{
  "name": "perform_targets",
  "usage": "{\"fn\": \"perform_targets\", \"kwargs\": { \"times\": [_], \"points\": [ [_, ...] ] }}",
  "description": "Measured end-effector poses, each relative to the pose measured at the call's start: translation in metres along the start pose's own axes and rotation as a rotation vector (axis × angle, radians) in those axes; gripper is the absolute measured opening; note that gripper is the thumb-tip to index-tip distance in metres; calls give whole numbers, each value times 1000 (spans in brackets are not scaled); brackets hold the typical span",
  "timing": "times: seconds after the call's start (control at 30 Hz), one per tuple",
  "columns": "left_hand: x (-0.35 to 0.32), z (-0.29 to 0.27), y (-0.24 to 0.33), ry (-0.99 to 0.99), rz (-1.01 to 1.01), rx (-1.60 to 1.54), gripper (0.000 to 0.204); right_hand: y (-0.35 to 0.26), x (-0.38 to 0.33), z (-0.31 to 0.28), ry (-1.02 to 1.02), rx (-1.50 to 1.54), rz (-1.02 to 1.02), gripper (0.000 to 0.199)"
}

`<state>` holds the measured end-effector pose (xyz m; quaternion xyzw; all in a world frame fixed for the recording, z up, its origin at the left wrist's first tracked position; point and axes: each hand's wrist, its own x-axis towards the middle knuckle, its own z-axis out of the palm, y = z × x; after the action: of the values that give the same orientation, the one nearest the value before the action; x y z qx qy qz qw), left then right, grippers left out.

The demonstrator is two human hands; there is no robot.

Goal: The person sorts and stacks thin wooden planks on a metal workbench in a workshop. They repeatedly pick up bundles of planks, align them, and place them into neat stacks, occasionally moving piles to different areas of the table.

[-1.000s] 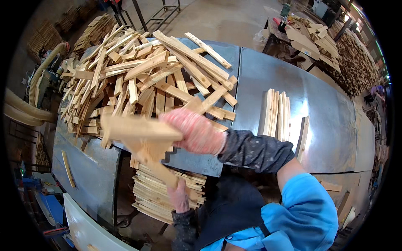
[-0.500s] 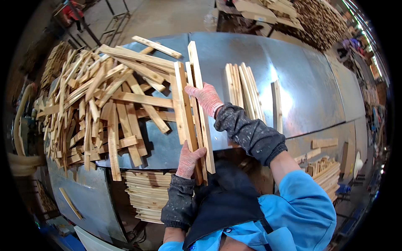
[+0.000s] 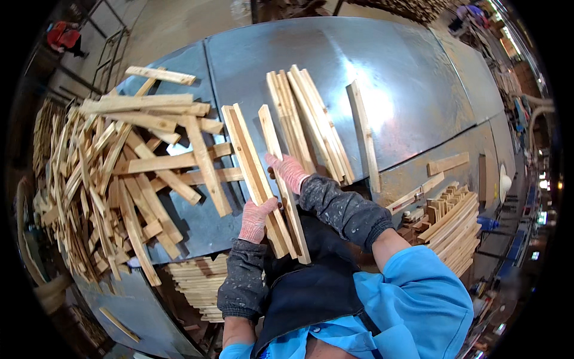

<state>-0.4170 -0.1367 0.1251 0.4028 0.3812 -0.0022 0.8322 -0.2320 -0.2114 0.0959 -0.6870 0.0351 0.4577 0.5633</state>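
My left hand (image 3: 258,219), in a pinkish work glove, is closed around the lower part of a few wooden strips (image 3: 250,161) held side by side. A single wooden strip (image 3: 278,157) is gripped by my right hand (image 3: 288,172), also gloved, just to the right of them. A narrow gap parts the two at the top, and their lower ends come close together before my dark apron. On the metal table (image 3: 239,60), a row of sorted strips (image 3: 320,128) lies right of my right hand. One lone strip (image 3: 363,134) rests farther right.
A large jumbled heap of wooden strips (image 3: 119,173) covers the table's left side. Stacked strips (image 3: 200,284) sit below the near edge. Another stack (image 3: 451,230) stands at the right, near a few loose pieces (image 3: 447,163). A person in red (image 3: 64,37) is at the far left.
My right hand's strip has moved apart from the strips in my left hand. Both hands have come slightly lower and nearer my body, and the view has turned toward the right.
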Motion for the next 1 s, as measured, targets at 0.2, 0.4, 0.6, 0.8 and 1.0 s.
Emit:
{"fn": "perform_targets", "kwargs": {
  "times": [0.2,0.4,0.6,0.8,1.0],
  "points": [
    [41,42,6,-83,-10,160,50,-24,-12,-33,-68,166,-109,55],
    [80,51,2,-48,72,331,58,-21,10,-63,-81,219,-19,50],
    [91,69,12,-72,205,306,82,6,28,-70,-76,366,16,38],
    [108,63,12,-58,194,271,91,-1,64,-65,-51,188,30,35],
    [102,58,28,-36,-23,356,101,-20,78,-60,25,59,73,47]
  ]
}}
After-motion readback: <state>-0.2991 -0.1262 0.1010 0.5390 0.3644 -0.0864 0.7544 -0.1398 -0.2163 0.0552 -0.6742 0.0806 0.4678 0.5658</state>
